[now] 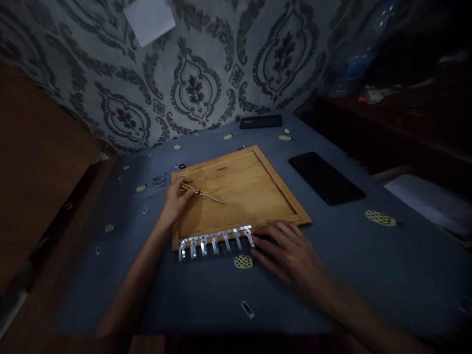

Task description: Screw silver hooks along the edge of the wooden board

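A screwdriver (199, 192) with a yellow and black handle is held in my left hand (178, 196), its metal shaft pointing right over the wooden panel (239, 182). The panel has a raised frame and lies flat on the cloth. Along its near edge runs a metal hook rail (215, 239) with several hooks hanging over the side. My right hand (291, 248) rests by the rail's right end, fingers stretched out and close to the last hook. Whether the fingertips touch that hook I cannot tell.
A blue patterned cloth (121, 275) covers the table. To the panel's right lies a black phone (326, 177); a dark case (260, 121) lies by the wall. Small metal parts (158, 182) sit left of the panel. A plastic bottle (354, 69) stands at upper right.
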The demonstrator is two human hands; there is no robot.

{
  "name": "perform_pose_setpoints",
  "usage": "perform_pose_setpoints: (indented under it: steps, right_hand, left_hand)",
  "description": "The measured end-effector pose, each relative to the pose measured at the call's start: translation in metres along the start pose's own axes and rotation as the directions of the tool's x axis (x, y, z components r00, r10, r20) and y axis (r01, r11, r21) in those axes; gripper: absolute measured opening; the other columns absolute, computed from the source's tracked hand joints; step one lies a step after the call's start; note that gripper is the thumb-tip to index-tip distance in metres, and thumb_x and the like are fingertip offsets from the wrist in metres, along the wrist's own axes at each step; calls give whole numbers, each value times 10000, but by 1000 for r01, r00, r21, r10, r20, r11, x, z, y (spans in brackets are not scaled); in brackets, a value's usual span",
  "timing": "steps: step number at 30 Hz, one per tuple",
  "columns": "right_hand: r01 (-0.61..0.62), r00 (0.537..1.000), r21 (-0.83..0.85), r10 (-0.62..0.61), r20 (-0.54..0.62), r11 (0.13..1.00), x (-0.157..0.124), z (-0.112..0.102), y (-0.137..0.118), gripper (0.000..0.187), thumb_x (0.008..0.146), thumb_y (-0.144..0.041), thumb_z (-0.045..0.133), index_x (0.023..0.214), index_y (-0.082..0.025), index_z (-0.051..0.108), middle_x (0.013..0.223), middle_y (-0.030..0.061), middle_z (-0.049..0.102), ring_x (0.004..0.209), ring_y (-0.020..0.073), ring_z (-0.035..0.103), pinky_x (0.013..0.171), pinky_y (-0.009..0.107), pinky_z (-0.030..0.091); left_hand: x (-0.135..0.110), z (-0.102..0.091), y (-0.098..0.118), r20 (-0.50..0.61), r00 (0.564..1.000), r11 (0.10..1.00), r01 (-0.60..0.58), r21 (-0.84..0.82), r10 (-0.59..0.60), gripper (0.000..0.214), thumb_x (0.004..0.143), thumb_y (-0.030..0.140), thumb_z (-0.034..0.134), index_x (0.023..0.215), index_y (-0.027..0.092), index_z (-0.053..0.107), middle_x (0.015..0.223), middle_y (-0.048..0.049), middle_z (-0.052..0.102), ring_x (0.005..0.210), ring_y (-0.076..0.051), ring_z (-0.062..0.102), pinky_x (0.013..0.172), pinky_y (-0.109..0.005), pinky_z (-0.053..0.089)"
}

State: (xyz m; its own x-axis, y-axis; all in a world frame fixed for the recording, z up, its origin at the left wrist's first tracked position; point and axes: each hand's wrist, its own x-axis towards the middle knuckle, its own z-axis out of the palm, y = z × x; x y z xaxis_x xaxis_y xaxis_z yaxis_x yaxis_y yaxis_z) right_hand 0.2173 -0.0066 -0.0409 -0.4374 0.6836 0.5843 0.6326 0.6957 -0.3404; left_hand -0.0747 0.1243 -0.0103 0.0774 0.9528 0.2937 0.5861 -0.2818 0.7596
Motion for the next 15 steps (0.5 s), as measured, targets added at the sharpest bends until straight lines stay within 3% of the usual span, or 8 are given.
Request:
perform_pose_setpoints:
  steps: [4,7,11,15]
  right_hand:
    - [24,999,-42,-25,-25,999,-1,2,3,149,984,-209,578,1011,-212,724,982,64,724,920,217,640,809,380,487]
    - [73,996,-52,-75,-47,996,-1,3,6,166,979,-188,562,994,-229,722,972,54,725,899,212,656,789,366,494]
    - [129,987,-84,-136,-88,988,1,5,9,163,986,-228,563,988,-232,727,922,45,729,849,212,663,749,365,493]
    - [149,983,-92,-157,-95,985,5,4,8,185,995,-240,541,982,-236,726,907,45,737,820,212,672,719,373,493]
  left_hand:
    - [-4,-6,-6,-53,997,989,-55,138,63,232,835,148,628,1063,179,655,1248,-100,576,1102,-215,611,898,-339,561]
    - [-7,-18,-14,-75,995,973,-50,226,68,196,911,159,616,1103,171,655,1239,-90,606,1090,-205,625,892,-354,570]
    - [-10,-52,-38,-169,986,936,52,347,7,285,970,339,642,1187,154,638,1226,-92,647,1086,-231,649,925,-448,568]
    - [-16,-92,-69,-295,950,877,223,426,-99,354,976,371,633,1262,164,610,1273,-104,633,1102,-240,650,933,-463,570]
